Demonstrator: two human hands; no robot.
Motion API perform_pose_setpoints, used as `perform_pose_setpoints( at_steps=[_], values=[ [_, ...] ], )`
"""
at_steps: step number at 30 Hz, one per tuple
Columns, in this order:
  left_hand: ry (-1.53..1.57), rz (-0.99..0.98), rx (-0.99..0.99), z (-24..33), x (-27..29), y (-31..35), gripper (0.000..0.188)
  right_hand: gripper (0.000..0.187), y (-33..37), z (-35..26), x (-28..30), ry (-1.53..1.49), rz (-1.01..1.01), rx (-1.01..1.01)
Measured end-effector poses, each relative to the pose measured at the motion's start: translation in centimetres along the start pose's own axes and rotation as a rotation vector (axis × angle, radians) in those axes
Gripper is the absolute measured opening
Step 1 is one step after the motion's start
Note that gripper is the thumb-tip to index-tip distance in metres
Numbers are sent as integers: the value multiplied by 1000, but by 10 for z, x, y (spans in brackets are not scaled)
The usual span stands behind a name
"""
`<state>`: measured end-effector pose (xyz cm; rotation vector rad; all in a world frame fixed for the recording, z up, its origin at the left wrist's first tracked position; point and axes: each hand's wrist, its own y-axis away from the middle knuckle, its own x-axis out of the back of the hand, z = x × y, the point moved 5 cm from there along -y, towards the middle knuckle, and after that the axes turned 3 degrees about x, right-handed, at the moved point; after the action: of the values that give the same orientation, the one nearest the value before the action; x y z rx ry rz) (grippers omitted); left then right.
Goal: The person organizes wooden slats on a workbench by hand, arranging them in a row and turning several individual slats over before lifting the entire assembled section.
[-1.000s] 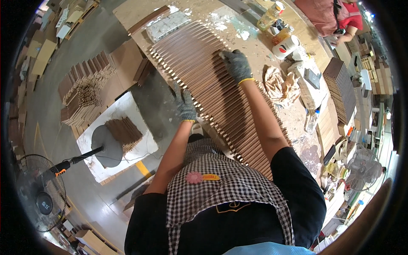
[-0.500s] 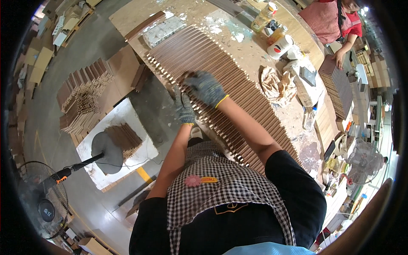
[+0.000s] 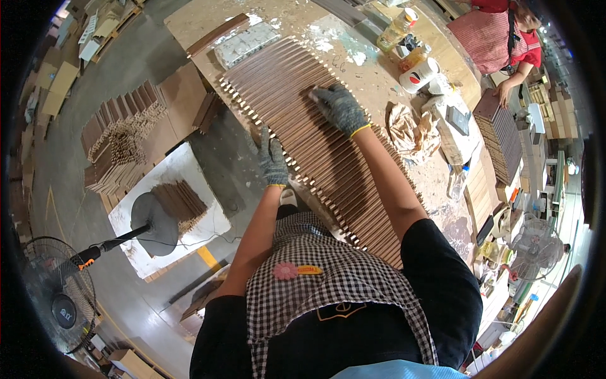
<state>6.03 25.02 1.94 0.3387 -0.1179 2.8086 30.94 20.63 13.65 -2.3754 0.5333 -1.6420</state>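
A long row of dark brown wooden strips [image 3: 284, 82] lies side by side on the workbench, their pale ends showing along both edges. My right hand [image 3: 341, 110], in a grey knit glove with a yellow cuff, rests on top of the strips near the far edge. Its fingers are bent together; whatever may be under them is hidden. My left hand [image 3: 274, 163], gloved alike, lies along the near ends of the strips. Its fingers are stretched out and hold nothing visible.
A paint-spotted block [image 3: 246, 44] sits beyond the strips. Bottles [image 3: 398, 28], a white cup [image 3: 419, 74] and crumpled brown paper [image 3: 411, 129] line the bench's right. Strip stacks [image 3: 123, 136] and a fan [image 3: 60, 297] stand left. Another person's hand [image 3: 503, 93] touches a stack.
My right hand has slid across the strips from the near ends toward the far edge, to the right. My left hand has stayed by the near ends.
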Motion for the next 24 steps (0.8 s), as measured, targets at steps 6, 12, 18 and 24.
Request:
perform_pose_setpoints(
  at_steps=[6, 12, 18, 24],
  values=[
    [-157, 52, -143, 4, -3, 0, 59, 27, 2, 83, 28, 126, -3, -231],
    [104, -61, 53, 7, -4, -3, 58, 27, -16, 57, 17, -163, -108, 42],
    [40, -42, 9, 1, -4, -2, 58, 37, -22, 48, -9, -84, -255, 62],
    [43, -24, -7, -13, 1, -4, 58, 46, -27, 10, -20, -204, -314, 239]
  ],
)
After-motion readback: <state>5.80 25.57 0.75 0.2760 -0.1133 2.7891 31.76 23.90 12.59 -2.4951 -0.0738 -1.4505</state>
